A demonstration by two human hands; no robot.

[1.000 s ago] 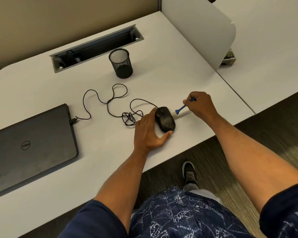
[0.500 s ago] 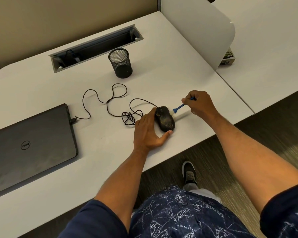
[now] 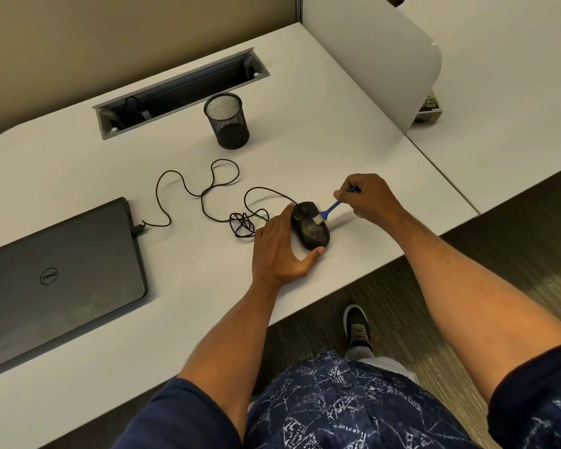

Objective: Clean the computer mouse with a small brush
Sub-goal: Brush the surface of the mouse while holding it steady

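- Head view: the mouse [image 3: 311,227] lies on the white table [image 3: 305,147], close to its near edge, with its cord [image 3: 204,192] trailing off in loops toward the closed laptop [image 3: 55,277] at the left.
- The left hand [image 3: 280,251] is cupped against the mouse's left side, thumb curled round its near end, pinning it in place rather than lifting it.
- The right hand [image 3: 368,197] is closed round the blue handle of the small brush [image 3: 329,210], pinching it like a pen.
- What has changed: a second ago the pale bristles hung just off the mouse's right flank, above the table; half a second ago they were at its edge; now they rest on top of the shell, near the buttons.
- The right hand has come in toward the mouse to get there, while the left hand and the mouse have not shifted.
- My reading: brushing is only now starting, on the upper right of the shell, and most of the surface is yet to be swept.
- A mesh pen cup [image 3: 227,121] stands well apart, toward the back.
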